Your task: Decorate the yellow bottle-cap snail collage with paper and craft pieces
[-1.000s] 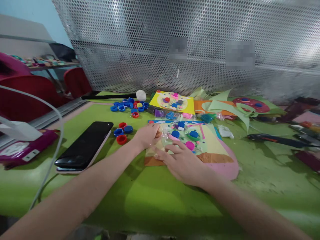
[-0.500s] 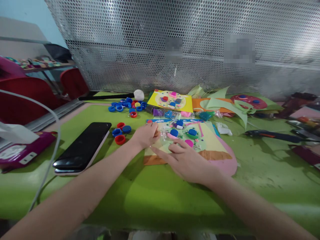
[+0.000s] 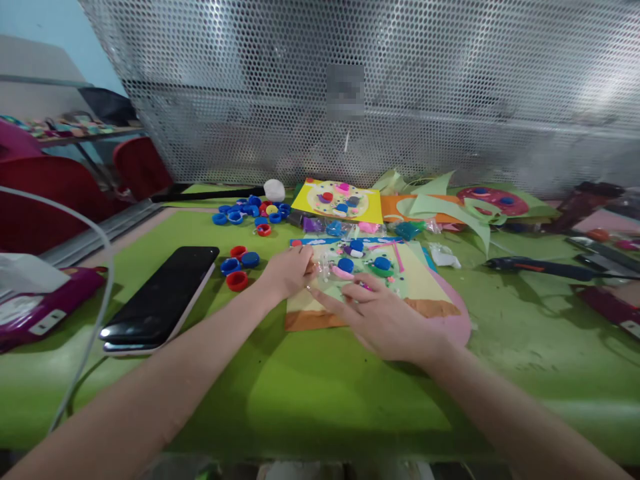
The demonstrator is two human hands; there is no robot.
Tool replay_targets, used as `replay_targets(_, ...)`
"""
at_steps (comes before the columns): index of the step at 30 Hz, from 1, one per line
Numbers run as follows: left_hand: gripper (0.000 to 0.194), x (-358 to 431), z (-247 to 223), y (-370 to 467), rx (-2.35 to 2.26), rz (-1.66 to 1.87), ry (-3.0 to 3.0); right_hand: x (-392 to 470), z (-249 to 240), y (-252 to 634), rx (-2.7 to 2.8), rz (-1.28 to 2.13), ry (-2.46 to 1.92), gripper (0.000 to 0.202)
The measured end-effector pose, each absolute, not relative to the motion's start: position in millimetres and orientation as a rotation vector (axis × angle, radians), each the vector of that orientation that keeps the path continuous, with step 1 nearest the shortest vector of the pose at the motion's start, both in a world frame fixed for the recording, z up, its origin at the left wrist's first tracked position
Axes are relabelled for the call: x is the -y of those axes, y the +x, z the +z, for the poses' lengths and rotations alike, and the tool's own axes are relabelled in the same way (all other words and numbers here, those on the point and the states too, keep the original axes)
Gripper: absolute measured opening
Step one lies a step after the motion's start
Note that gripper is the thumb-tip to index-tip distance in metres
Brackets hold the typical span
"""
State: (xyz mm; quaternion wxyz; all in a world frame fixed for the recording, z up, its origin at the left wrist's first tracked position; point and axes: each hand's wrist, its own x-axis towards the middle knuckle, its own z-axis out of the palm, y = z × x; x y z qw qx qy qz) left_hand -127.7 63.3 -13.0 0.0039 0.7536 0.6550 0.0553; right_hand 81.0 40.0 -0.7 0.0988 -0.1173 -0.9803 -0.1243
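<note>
Head view: my left hand (image 3: 287,270) pinches the small clear plastic bag (image 3: 325,272) at nine o'clock on the cap-decorated paper collage (image 3: 430,290); my right hand (image 3: 387,317) lies flat, grip open, on the collage; loose blue and red bottle caps (image 3: 239,261) remain unplaced.

This looks like a craft room or classroom — the green tabletop (image 3: 310,400) carries loose bottle caps (image 3: 253,212), collage cards (image 3: 338,200), cut paper shapes (image 3: 440,207) and a glue gun (image 3: 537,268), with a perforated metal screen (image 3: 400,87) behind and red chairs (image 3: 60,193) beside.
</note>
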Motion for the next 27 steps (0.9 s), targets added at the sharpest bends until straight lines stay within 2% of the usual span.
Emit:
replay_targets(7, 0.013, -61.6, -11.8, -126.2, -2.062, 0.179, 2.351, -43.1, 2.5, 85.9, 2.758, -0.176, -0.435, 0.059)
replay_targets(16, 0.015, -61.9, -9.8, -125.5, -2.045, 0.172, 2.349, -38.1, 1.3, 80.5, 2.953, -0.311, -0.457, 0.069)
replay_targets(27, 0.012, -64.9, -15.5, -128.4, -2.050, 0.186, 2.373, -38.0, 3.7, 86.7, 2.812, -0.510, -0.320, 0.068)
